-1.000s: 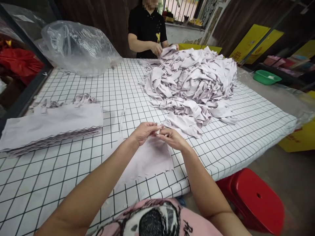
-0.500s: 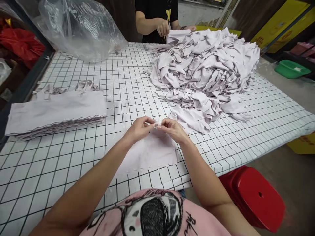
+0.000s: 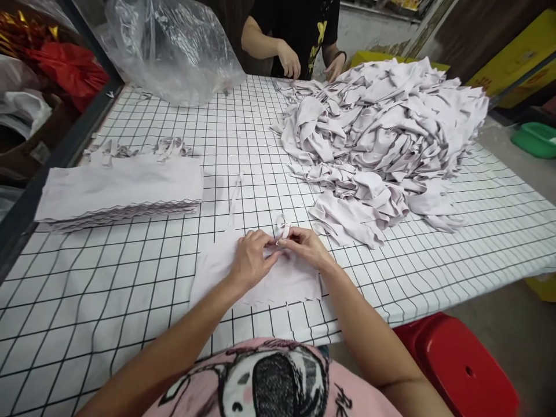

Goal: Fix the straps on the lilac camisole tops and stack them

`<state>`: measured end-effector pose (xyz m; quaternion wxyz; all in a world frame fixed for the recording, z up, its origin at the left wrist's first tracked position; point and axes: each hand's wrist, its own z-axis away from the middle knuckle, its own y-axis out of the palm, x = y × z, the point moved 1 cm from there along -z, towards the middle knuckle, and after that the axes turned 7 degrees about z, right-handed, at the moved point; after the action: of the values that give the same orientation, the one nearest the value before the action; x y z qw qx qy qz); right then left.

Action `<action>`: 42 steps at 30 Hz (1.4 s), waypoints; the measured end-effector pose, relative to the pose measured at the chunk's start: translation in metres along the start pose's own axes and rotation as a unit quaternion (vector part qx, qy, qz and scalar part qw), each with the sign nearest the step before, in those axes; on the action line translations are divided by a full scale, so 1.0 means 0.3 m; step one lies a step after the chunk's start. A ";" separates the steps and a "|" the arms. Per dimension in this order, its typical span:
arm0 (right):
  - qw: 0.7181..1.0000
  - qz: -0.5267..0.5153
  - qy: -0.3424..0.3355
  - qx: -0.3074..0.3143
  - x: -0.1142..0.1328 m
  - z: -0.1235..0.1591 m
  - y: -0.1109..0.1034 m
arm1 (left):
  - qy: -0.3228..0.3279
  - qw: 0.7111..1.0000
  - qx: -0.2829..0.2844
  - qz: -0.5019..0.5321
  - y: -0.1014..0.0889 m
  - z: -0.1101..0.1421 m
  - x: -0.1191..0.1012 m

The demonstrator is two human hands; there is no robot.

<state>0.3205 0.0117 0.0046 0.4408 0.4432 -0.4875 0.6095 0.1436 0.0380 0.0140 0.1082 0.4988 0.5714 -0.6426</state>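
Faces a checked tabletop (image 3: pixel 243 133) near a red stool (image 3: pixel 478 376), touching flat, pale lilac cloth (image 3: pixel 278 285) with half-open left hand (image 3: pixel 252 258), pinching a narrow, curled strip (image 3: pixel 284 226) in right hand (image 3: pixel 307 247).

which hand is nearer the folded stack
Left. The left hand is just right of the stack and closer to the camera; the right hand is farther right, beyond the left.

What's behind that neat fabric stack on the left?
Looped straps show along the far edge of the fabric stack; whatever lies directly beneath them is covered.
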 end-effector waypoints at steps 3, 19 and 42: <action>1.000 0.016 -0.001 -0.005 -0.002 0.000 0.002 | -0.003 0.997 -0.006 0.080 -0.002 -0.006 0.004; 0.919 0.349 -0.181 -0.013 0.081 0.015 -0.027 | 0.001 0.998 0.053 0.031 -0.034 -0.041 -0.031; 0.939 0.269 -0.212 -0.022 -0.014 0.010 0.004 | -0.032 0.998 0.033 -0.047 0.046 0.013 0.017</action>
<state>0.3207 0.0082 0.0007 0.1566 0.4046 -0.6840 0.5864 0.1490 0.0322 0.0009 0.0795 0.4542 0.5685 -0.6812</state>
